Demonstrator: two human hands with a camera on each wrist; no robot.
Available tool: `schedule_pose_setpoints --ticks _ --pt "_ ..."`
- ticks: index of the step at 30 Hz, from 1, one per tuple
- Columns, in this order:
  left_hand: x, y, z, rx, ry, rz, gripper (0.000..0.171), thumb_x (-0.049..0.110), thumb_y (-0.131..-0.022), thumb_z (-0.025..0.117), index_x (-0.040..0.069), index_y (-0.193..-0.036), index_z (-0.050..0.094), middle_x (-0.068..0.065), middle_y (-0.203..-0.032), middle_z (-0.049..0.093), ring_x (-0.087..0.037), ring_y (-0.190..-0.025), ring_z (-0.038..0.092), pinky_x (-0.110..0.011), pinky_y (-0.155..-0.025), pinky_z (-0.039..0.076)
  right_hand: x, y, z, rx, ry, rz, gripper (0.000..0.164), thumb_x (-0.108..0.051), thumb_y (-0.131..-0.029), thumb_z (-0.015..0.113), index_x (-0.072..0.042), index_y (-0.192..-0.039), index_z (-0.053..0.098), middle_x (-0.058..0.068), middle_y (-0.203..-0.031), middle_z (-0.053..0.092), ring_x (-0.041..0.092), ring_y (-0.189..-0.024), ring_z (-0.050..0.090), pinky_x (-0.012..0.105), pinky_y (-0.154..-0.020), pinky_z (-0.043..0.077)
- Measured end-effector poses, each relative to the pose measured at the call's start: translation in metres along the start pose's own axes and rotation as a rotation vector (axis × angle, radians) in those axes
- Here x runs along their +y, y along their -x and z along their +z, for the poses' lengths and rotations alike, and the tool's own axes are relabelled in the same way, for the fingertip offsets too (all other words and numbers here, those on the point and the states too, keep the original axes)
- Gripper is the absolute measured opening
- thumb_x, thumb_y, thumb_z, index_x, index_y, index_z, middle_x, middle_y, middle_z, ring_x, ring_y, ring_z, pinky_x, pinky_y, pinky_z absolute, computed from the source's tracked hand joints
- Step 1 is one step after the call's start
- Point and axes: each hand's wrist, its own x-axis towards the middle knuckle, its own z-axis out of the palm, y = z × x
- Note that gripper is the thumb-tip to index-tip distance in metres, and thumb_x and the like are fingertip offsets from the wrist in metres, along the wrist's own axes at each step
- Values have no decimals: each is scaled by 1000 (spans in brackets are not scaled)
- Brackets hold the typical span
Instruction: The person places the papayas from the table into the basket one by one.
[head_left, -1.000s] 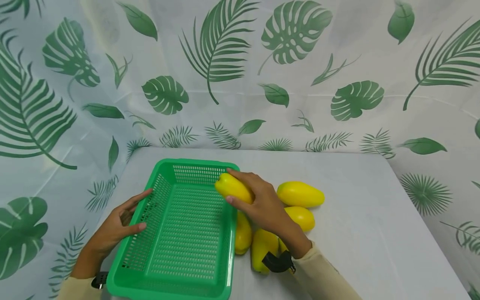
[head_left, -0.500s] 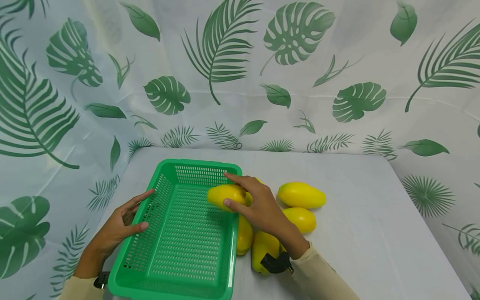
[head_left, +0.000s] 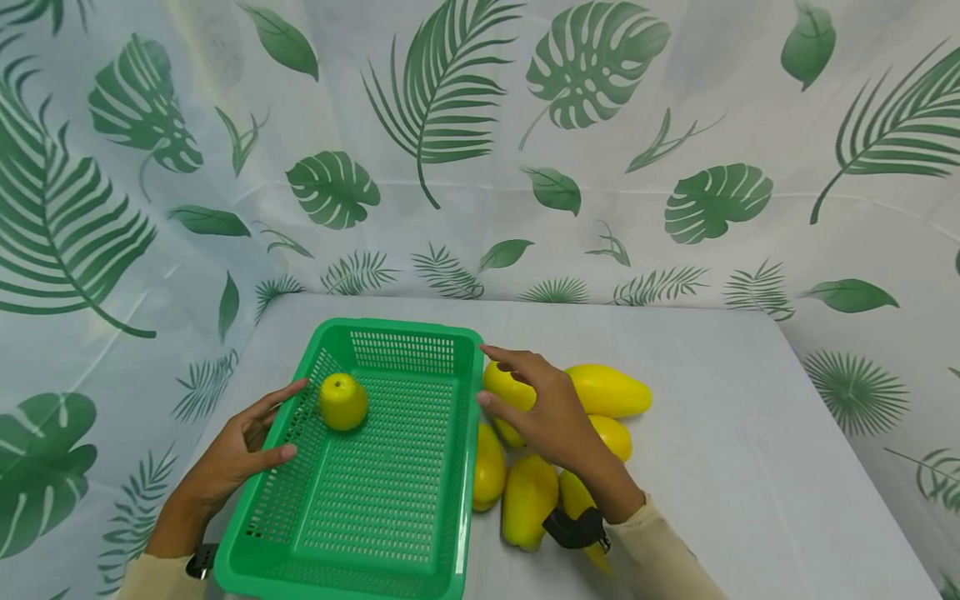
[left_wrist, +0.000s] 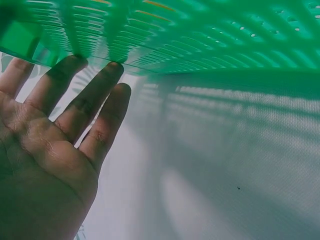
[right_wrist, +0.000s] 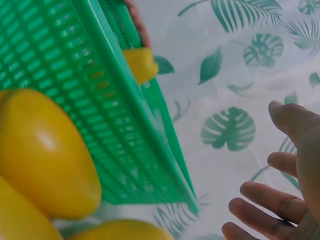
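A green plastic basket (head_left: 375, 467) with slotted walls stands on the white table. Inside, near its left wall, a yellow oblong fruit (head_left: 343, 402) leans with its stubby end facing up. My left hand (head_left: 228, 454) rests at the basket's left side, thumb and index fingertip over the rim. In the left wrist view its other fingers (left_wrist: 102, 122) lie nearly straight along the outer wall. My right hand (head_left: 551, 408) is beyond the right rim, fingers spread, holding nothing, above more yellow fruits (head_left: 528, 500). The right wrist view shows its fingers (right_wrist: 272, 202) apart with nothing between them.
Several yellow fruits lie grouped right of the basket, one (head_left: 487, 471) right along its wall and another (head_left: 611, 390) farther back. Leaf-printed white cloth (head_left: 555, 250) hangs behind the table and at both sides. The white table top (head_left: 750, 467) extends to the right.
My right hand has let go of the fruit it held, which now lies at the basket's left side. That hand has drawn back right past the rim. The left hand stays in place.
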Motion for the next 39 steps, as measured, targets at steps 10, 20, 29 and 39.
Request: schedule_pose_setpoints --ticks 10,20,29,39 --pt "2 3 0 3 14 -4 81 -8 -100 62 17 -170 30 -4 -179 21 8 -160 19 -7 -111 25 18 10 -30 100 101 49 63 -34 -99 79 -31 -157 55 -3 -153 61 26 -133 61 57 -111 52" --pt "-1 2 0 8 21 7 81 -9 -100 62 16 -170 30 -3 -178 24 7 -160 18 -8 -110 24 42 27 -58 177 164 200 70 -38 -93 84 -41 -156 53 6 -152 61 36 -134 56 69 -109 44" --pt "-3 0 0 3 19 17 81 -9 -100 61 14 -170 29 -5 -178 24 7 -160 18 -7 -111 24 64 39 -78 219 217 279 73 -41 -93 84 -39 -158 52 12 -157 57 38 -139 50 76 -108 41" --pt "-3 0 0 2 30 19 80 -9 -100 60 14 -170 29 -5 -178 24 7 -160 18 -7 -111 24 85 51 -97 252 271 367 76 -43 -93 83 -33 -161 49 19 -159 53 45 -140 47 81 -103 39"
